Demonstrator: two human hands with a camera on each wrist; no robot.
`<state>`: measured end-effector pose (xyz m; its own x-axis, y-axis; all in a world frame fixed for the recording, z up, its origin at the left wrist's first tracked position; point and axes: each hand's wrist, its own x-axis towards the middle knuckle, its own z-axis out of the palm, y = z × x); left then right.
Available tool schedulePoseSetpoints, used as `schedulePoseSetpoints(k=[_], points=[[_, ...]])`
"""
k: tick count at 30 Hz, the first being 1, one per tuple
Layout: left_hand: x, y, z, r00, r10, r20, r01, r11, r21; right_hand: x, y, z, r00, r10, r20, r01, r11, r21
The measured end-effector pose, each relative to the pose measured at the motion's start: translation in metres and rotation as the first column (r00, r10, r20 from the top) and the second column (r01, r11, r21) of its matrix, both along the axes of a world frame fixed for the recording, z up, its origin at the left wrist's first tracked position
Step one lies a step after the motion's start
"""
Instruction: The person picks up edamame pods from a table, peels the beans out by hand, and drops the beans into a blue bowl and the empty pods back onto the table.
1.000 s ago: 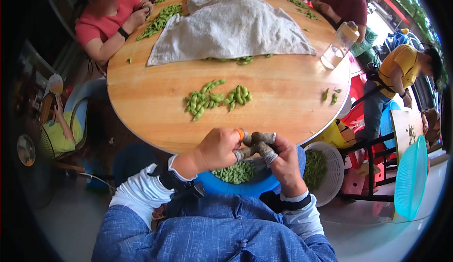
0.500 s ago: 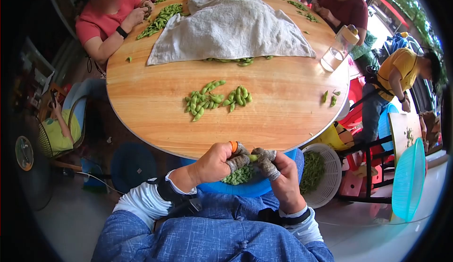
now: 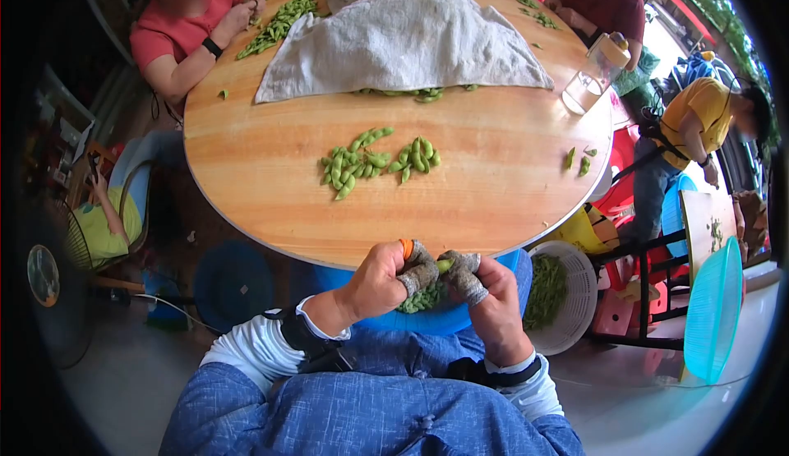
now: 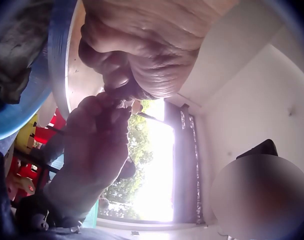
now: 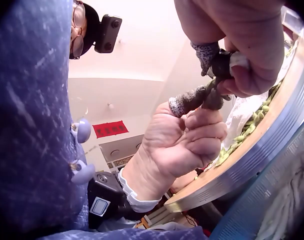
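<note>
Between the fingertips of both hands is a green edamame pod (image 3: 445, 265), over a blue basin (image 3: 444, 322) of shelled beans (image 3: 421, 300). My left hand (image 3: 376, 282) pinches it from the left, with grey fabric covers on the fingertips and an orange band on one finger. On the other side my right hand (image 3: 497, 304), with similar fingertip covers, grips the pod's right end. In the right wrist view the pod (image 5: 212, 92) is dark and partly hidden by the fingertips. The left wrist view shows both hands meeting, the pod hidden.
Two small piles of pods (image 3: 355, 163) lie on the round wooden table (image 3: 271, 177). Behind them a white cloth (image 3: 403, 45) covers more pods. A clear bottle (image 3: 585, 86) stands at right. A white basket (image 3: 579, 300) holds pods or husks beside the basin. Other people sit around the table.
A second ago the hands were close together with the pod hidden. They have drawn slightly apart and the green pod shows between the fingertips.
</note>
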<state>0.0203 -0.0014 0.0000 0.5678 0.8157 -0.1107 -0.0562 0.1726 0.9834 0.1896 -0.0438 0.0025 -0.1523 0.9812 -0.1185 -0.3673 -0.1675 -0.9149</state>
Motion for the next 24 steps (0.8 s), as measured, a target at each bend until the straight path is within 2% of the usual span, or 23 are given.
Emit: schedulePoseSetpoints(k=[7, 9, 12, 13, 15, 16, 19, 22, 24], points=[[-0.001, -0.001, -0.004, 1.000, 0.012, 0.003, -0.012, 1.000, 0.025, -0.003, 0.002, -0.003, 1.000, 0.008, 0.005, -0.007, 0.999, -0.049], [0.000, -0.001, -0.006, 1.000, 0.023, 0.016, -0.023, 1.000, 0.017, -0.003, 0.003, -0.006, 0.999, 0.004, -0.048, -0.007, 0.997, -0.077], [0.001, 0.000, -0.009, 0.964, 0.063, -0.257, 0.032, 0.936, 0.350, -0.003, 0.006, -0.012, 0.992, 0.008, -0.128, -0.024, 0.992, -0.125], [0.000, -0.001, -0.008, 0.910, 0.114, -0.399, 0.115, 0.855, 0.505, -0.003, 0.006, -0.013, 0.994, 0.007, -0.111, -0.018, 0.994, -0.106], [-0.001, -0.004, -0.004, 0.744, 0.284, -0.605, 0.341, 0.617, 0.709, -0.005, 0.005, -0.015, 0.997, 0.004, -0.076, -0.009, 0.998, -0.067], [-0.002, -0.006, -0.003, 0.723, 0.276, -0.633, 0.365, 0.626, 0.689, -0.005, 0.005, -0.014, 0.997, 0.007, -0.073, -0.011, 0.999, -0.045], [-0.002, -0.002, -0.007, 0.886, 0.200, -0.418, 0.204, 0.642, 0.739, -0.005, 0.002, -0.011, 0.997, 0.014, -0.076, -0.013, 1.000, 0.020], [0.001, -0.004, -0.015, 0.984, 0.045, -0.173, 0.059, 0.832, 0.552, -0.005, 0.001, -0.014, 0.996, 0.025, -0.084, -0.018, 0.997, 0.080], [0.003, -0.007, -0.006, 0.999, -0.013, -0.042, 0.029, 0.914, 0.406, -0.005, 0.001, -0.014, 0.997, 0.027, -0.072, -0.019, 0.993, 0.118]])
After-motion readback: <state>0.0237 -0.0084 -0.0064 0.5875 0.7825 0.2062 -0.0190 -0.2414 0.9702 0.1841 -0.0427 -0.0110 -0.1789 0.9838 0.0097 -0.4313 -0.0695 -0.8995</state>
